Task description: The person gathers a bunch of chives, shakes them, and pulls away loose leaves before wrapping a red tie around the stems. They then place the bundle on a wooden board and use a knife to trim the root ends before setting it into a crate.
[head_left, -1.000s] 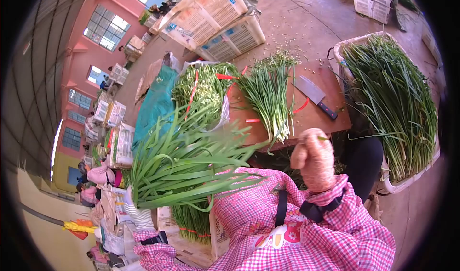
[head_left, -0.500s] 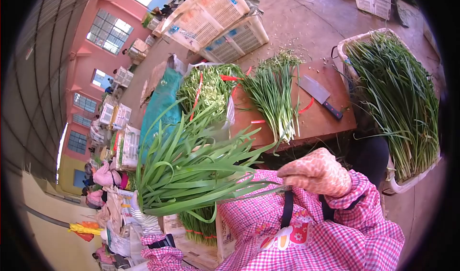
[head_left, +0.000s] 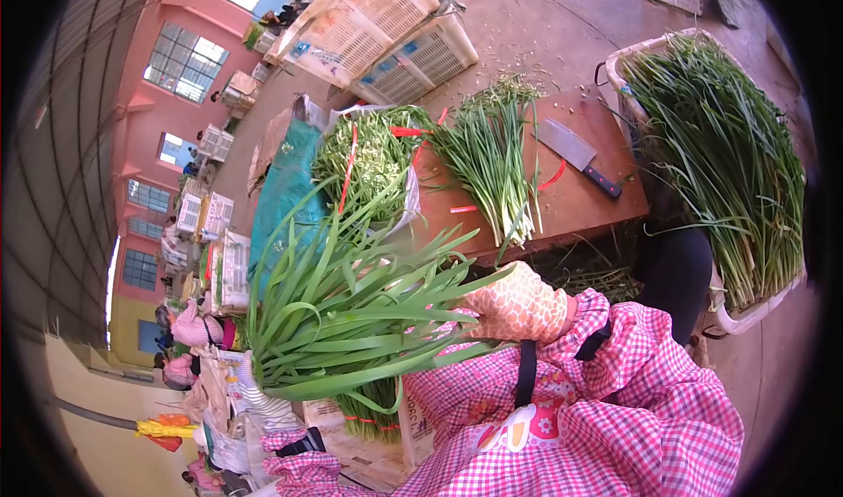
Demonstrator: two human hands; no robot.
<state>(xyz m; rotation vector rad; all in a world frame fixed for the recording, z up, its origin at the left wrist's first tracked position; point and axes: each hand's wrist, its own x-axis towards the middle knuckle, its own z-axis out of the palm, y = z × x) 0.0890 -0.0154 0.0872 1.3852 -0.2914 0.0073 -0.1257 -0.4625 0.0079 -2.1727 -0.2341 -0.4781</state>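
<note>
A large loose bunch of Chinese chives [head_left: 351, 321], with long flat green leaves, fans out in front of my chest. My left hand [head_left: 263, 396], in a striped covering, supports it from the lower left; the leaves hide most of its fingers. At the right ends of the leaves is my right hand [head_left: 522, 304] in an orange-and-white patterned glove, its fingers closed at the leaves and partly hidden. Beyond the bunch, a smaller pile of chives [head_left: 496, 172] lies on a brown board [head_left: 580, 198] beside a cleaver [head_left: 575, 154] with a dark handle.
A white crate [head_left: 619, 67] piled with long chives stands at the right. Cut trimmings [head_left: 378, 154] fill a bag left of the board, near a teal sheet [head_left: 285, 198]. Red ties [head_left: 553, 176] lie on the board. Stacked crates [head_left: 413, 62] stand behind; a tied bundle [head_left: 373, 418] sits below.
My right hand has moved left, from beyond the leaf tips to the right end of the bunch. The view has shifted slightly. The bunch stays in my left hand.
</note>
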